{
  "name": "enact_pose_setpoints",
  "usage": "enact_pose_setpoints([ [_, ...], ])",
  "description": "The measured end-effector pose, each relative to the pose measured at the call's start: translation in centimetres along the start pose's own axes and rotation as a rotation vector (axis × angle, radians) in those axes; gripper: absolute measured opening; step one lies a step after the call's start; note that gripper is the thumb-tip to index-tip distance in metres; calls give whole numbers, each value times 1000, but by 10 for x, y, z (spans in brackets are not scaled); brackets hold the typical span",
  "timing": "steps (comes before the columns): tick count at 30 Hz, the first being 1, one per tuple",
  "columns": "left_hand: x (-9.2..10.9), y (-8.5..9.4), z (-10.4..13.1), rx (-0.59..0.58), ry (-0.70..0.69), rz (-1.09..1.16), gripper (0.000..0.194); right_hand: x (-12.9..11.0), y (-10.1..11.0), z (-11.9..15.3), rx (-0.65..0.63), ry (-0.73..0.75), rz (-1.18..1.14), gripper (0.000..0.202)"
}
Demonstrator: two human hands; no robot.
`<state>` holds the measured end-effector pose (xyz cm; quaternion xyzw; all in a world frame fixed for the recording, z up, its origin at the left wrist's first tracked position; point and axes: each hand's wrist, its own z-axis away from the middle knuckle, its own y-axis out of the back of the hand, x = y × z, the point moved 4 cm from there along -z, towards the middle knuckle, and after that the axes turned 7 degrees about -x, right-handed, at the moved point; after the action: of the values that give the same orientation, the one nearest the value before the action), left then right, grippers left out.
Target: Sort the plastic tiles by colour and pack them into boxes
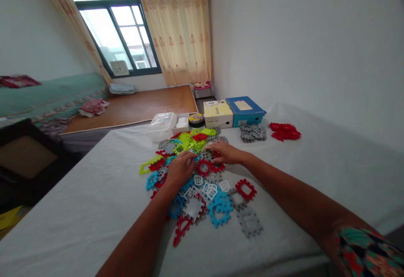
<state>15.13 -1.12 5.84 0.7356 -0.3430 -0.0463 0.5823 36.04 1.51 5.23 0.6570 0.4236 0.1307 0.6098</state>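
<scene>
A heap of interlocking plastic building pieces in red, blue, grey, green and white lies on the white-covered table. My left hand (pixel 182 168) is in the middle of the heap, its fingers curled in; what they hold, if anything, is hidden. Just right of it, my right hand (pixel 224 153) reaches over the pieces with thumb and fingers apart, near a red piece (pixel 217 154). Below the hands are a red round-holed piece (pixel 203 168), small white lattice pieces (pixel 209 190) and a blue piece (pixel 220 210). Green pieces (pixel 189 140) are piled beyond my hands.
Grey pieces (pixel 253 133) and red pieces (pixel 285 131) form separate stacks at right. Behind the heap stand a clear plastic box (pixel 160 126), a round tin (pixel 196 120), a yellow-white box (pixel 217 114) and a blue box (pixel 246 111). A wall runs along the right.
</scene>
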Motion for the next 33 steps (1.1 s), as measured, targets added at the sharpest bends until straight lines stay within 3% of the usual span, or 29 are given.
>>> enact_pose_setpoints([
  [7, 1, 0, -1, -26, 7, -7, 26, -11, -11, 6, 115, 31, 18, 42],
  [10, 2, 1, -1, -23, 8, -3, 26, -20, -9, 7, 112, 16, 65, 46],
  [13, 2, 2, -1, -26, 11, -4, 27, -14, -1, 9, 173, -47, 117, 44],
  [17, 2, 2, -1, -29, 6, -2, 27, 32, 23, 24, 371, -280, 135, 30],
  [21, 2, 1, -1, -28, -7, -12, 27, 94, 47, 61, 557, -626, 241, 22],
  [24, 2, 1, 0, -24, 0, -23, 26, 125, 57, 92, 601, -862, 317, 26],
  [26, 3, 1, 0, -30, 0, -27, 26, 135, 59, 104, 587, -937, 337, 30],
  [29, 2, 0, 1, -29, -11, -25, 26, 133, 58, 102, 583, -896, 357, 33],
  [33, 1, -2, 0, -30, -15, -32, 27, 110, 41, 66, 488, -545, 295, 32],
])
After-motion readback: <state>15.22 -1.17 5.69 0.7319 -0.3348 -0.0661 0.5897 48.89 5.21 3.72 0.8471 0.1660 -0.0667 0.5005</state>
